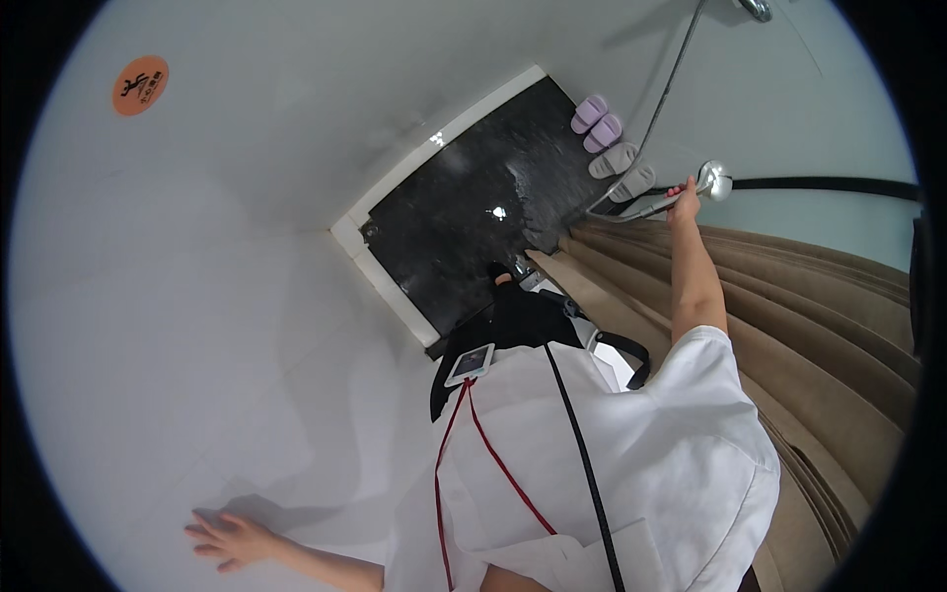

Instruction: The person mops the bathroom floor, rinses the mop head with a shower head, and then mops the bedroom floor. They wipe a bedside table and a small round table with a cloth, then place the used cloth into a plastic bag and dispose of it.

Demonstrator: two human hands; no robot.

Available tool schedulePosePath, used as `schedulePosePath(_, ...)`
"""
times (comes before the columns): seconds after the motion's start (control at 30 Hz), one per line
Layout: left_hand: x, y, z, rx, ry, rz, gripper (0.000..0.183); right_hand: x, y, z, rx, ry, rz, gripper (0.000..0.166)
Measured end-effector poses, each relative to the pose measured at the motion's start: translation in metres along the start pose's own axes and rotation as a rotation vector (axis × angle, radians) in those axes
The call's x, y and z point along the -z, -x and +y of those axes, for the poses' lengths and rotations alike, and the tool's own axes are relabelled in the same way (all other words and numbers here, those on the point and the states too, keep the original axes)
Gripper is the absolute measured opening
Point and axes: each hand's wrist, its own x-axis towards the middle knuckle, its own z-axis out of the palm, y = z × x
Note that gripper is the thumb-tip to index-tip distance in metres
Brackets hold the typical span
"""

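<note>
A chrome handheld shower head is gripped by its handle in my right hand, with my arm stretched out past a brown curtain. From the handle, a metal shower hose loops and runs up toward the top of the view. My left hand has its fingers spread against or very close to the white wall; whether the palm presses on it is hard to tell. Nothing is in that hand.
Below lies a dark, wet-looking floor with a white raised edge. Purple slippers and grey slippers stand along the wall. An orange slip-warning sticker is on the wall. A red lanyard with a white-framed device hangs from me.
</note>
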Motion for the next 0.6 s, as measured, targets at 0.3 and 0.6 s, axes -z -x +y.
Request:
schedulePosePath(0.3, 0.054, 0.048, 0.006, 0.149, -0.339, -0.183, 0.035, -0.006, -0.016, 0.010, -0.002, -0.134, -0.195, 0.034)
schedulePosePath(0.6, 0.059, 0.106, -0.007, 0.182, -0.239, -0.031, 0.029, -0.023, -0.021, 0.005, -0.028, -0.212, -0.404, 0.035)
